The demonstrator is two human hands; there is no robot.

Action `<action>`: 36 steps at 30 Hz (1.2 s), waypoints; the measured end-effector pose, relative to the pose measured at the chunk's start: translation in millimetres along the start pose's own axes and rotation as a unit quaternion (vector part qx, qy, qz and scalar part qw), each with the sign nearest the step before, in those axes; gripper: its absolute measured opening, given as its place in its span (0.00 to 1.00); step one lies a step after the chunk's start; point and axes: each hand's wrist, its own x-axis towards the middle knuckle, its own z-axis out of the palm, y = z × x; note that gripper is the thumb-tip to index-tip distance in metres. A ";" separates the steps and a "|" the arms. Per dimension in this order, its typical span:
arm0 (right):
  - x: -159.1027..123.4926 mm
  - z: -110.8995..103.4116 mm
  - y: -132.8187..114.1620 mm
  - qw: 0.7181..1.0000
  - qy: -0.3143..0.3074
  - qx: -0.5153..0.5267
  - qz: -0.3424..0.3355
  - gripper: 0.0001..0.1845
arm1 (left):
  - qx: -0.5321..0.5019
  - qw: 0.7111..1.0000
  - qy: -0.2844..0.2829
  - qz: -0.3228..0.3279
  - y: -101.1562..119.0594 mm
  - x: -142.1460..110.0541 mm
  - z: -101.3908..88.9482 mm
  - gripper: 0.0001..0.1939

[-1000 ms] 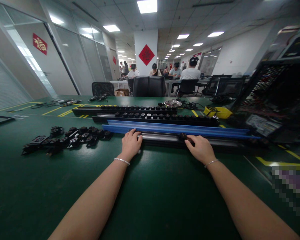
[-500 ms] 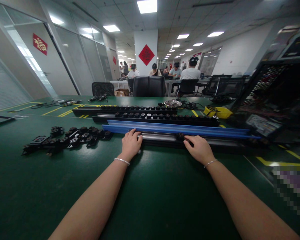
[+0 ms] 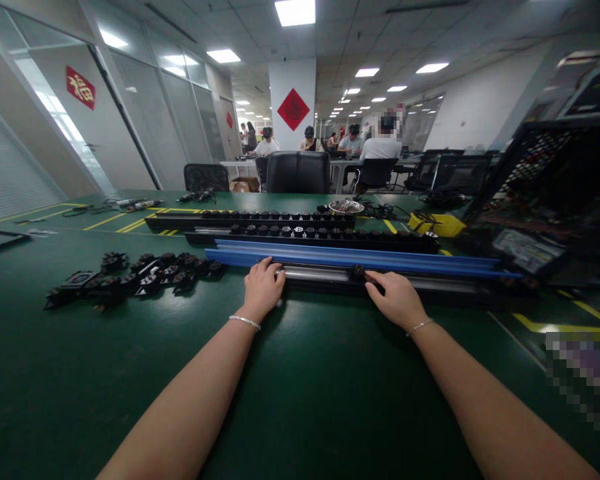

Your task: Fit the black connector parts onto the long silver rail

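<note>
A long black rail with a silver channel (image 3: 320, 273) lies across the green table (image 3: 305, 400) in front of me. My left hand (image 3: 263, 288) rests on the rail's left end, fingers curled over it. My right hand (image 3: 396, 298) lies on the rail further right, fingertips touching a small black part (image 3: 357, 271) seated in the channel. A blue strip (image 3: 360, 258) runs along just behind the rail. Behind it lie two more black rails (image 3: 300, 232) filled with several black parts.
A heap of loose black parts (image 3: 130, 279) lies on the table to the left. A metal bowl (image 3: 346, 207) and a yellow tray (image 3: 437, 225) stand at the back. A black open case (image 3: 555, 200) stands at right. Several people sit at far desks behind black chairs (image 3: 298, 172).
My right hand has slid the small black part a little to the left along the rail. My left hand has stayed put.
</note>
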 end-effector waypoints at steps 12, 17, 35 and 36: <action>1.1 0.9 -10.5 0.999 -0.027 0.004 -0.039 0.21 | -0.003 1.000 -0.001 0.000 0.2 -0.8 -1.1 0.19; 1.3 0.7 -12.2 0.998 -0.032 0.000 -0.046 0.21 | 0.000 1.000 0.001 0.000 -0.2 -0.6 -0.7 0.19; 0.6 3.4 -25.5 0.996 -0.061 -0.001 -0.066 0.21 | 0.003 1.000 0.003 0.002 0.5 -0.8 -0.7 0.19; 0.4 3.2 -25.8 0.996 -0.061 -0.001 -0.065 0.21 | 0.003 1.000 0.004 0.003 0.2 -0.8 -0.5 0.19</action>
